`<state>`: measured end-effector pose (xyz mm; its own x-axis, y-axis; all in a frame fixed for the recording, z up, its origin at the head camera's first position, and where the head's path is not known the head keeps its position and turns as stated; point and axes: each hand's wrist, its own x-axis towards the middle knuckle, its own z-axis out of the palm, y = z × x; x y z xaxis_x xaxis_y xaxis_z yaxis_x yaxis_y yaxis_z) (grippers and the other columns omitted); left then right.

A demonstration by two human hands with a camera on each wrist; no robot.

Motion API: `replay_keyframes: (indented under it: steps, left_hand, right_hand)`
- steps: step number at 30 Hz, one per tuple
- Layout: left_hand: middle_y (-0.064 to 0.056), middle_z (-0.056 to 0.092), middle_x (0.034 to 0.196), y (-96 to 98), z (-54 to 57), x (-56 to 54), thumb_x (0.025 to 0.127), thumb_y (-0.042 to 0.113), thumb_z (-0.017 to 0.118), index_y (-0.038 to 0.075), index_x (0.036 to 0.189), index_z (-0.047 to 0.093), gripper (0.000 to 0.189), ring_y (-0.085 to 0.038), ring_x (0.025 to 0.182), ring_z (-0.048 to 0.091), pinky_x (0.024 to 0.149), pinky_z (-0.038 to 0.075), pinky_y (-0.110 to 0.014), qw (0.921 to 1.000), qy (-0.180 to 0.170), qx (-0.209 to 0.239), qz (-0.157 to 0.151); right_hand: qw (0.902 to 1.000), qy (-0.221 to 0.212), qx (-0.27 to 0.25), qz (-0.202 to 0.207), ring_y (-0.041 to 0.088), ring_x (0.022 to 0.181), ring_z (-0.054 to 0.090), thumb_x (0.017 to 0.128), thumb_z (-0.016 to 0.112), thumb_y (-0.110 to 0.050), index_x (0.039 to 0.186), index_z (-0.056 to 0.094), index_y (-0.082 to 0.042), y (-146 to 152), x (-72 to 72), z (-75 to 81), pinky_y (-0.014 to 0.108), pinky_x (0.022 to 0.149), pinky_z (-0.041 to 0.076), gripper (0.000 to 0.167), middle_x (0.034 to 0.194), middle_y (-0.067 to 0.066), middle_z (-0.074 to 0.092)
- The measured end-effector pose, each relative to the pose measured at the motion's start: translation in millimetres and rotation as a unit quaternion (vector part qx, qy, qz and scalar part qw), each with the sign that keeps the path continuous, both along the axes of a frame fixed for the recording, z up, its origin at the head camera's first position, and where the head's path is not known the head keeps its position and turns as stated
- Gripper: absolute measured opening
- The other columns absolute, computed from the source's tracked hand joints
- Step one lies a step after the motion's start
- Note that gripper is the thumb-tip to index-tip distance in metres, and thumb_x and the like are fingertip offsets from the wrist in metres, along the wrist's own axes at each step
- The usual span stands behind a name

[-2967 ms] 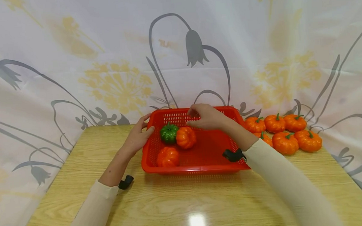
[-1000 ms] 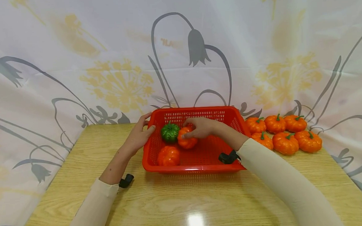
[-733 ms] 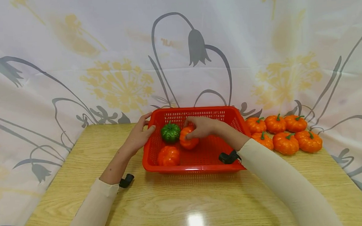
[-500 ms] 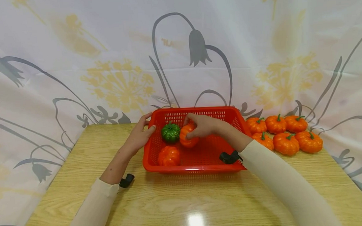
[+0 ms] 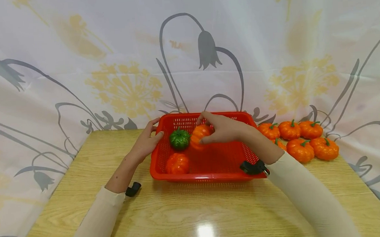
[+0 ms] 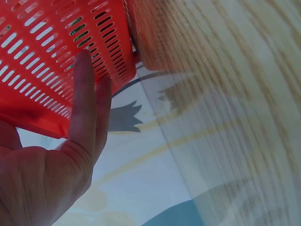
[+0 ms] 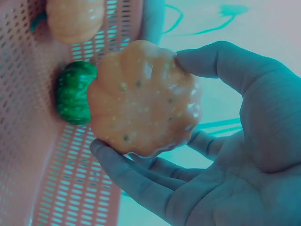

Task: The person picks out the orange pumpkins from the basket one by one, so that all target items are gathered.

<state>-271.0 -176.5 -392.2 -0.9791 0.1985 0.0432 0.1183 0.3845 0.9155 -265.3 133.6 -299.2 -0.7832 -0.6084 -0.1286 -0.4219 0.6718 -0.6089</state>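
My right hand grips an orange toy pumpkin between thumb and fingers, lifted and tilted inside the red plastic basket. In the right wrist view the ribbed underside of this pumpkin faces the camera. A green toy pumpkin sits just left of it, and another orange pumpkin lies at the basket's near left. My left hand holds the basket's left rim, its thumb on top. The left wrist view shows its fingers straight along the slotted outer wall.
To the basket's right, several orange pumpkins with green stems stand in two rows on the wooden table. A flower-printed curtain hangs right behind the table. Black camera mounts sit at both wrists.
My right hand came down from above the basket, took hold of the orange pumpkin, and has now raised it a little, up and to the right. The left hand stays at the rim.
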Motion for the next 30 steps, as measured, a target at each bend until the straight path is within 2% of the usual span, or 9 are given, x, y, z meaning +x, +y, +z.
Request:
replay_keyframes:
  steps: [8,13,17,23,25,30]
  left_hand:
    - [-0.026,0.049,0.144,0.2,-0.5,-0.3,0.112,0.02,0.05,0.015,0.17,0.022,0.064,-0.043,0.113,0.069,0.085,0.065,-0.043,1.0,0.002,-0.004,0.004]
    - [-0.027,0.048,0.145,0.8,0.7,0.0,0.112,0.019,0.05,0.015,0.17,0.021,0.065,-0.043,0.114,0.07,0.084,0.066,-0.042,1.0,-0.002,0.004,0.001]
    - [-0.027,0.048,0.145,1.1,1.4,-0.1,0.112,0.02,0.05,0.015,0.17,0.02,0.065,-0.044,0.113,0.07,0.083,0.066,-0.042,1.0,-0.002,0.008,-0.001]
    - [-0.027,0.048,0.145,0.9,1.7,0.8,0.112,0.019,0.05,0.015,0.17,0.02,0.065,-0.045,0.114,0.07,0.084,0.066,-0.043,1.0,-0.002,0.006,-0.001]
    - [-0.027,0.048,0.146,1.1,1.9,1.1,0.112,0.019,0.05,0.015,0.17,0.02,0.065,-0.045,0.114,0.069,0.084,0.065,-0.043,1.0,-0.002,0.008,-0.002]
    - [-0.027,0.048,0.146,1.3,2.2,1.5,0.112,0.02,0.05,0.015,0.17,0.02,0.066,-0.044,0.114,0.07,0.084,0.065,-0.043,1.0,-0.002,0.007,-0.001]
  right_hand:
    - [0.9985,0.035,-0.04,0.012,0.023,0.092,0.064,0.092,0.081,-0.027,0.134,0.049,-0.016,22,27.8,8.0,0.038,0.085,0.057,0.054,0.123,0.01,0.061]
    - [0.9961,0.065,-0.06,-0.002,0.021,0.098,0.064,0.09,0.085,-0.025,0.132,0.05,-0.017,37,45.8,6.1,0.041,0.091,0.058,0.056,0.126,0.006,0.062]
    - [0.9942,0.073,-0.077,-0.018,0.02,0.1,0.064,0.089,0.085,-0.024,0.134,0.048,-0.017,49,59.1,3.1,0.04,0.095,0.058,0.058,0.129,0.004,0.06]
    - [0.9891,0.084,-0.114,-0.038,0.02,0.112,0.061,0.092,0.084,-0.022,0.143,0.046,-0.017,67,73.3,-4.3,0.039,0.101,0.057,0.063,0.137,0.005,0.053]
    - [0.9865,0.091,-0.127,-0.048,0.02,0.113,0.06,0.092,0.083,-0.021,0.145,0.048,-0.016,73,77.1,-6.7,0.037,0.101,0.057,0.063,0.138,0.004,0.053]
    - [0.9785,0.104,-0.158,-0.082,0.019,0.11,0.064,0.092,0.083,-0.017,0.142,0.052,-0.016,89,87.1,-15.2,0.019,0.101,0.052,0.058,0.136,0.002,0.055]
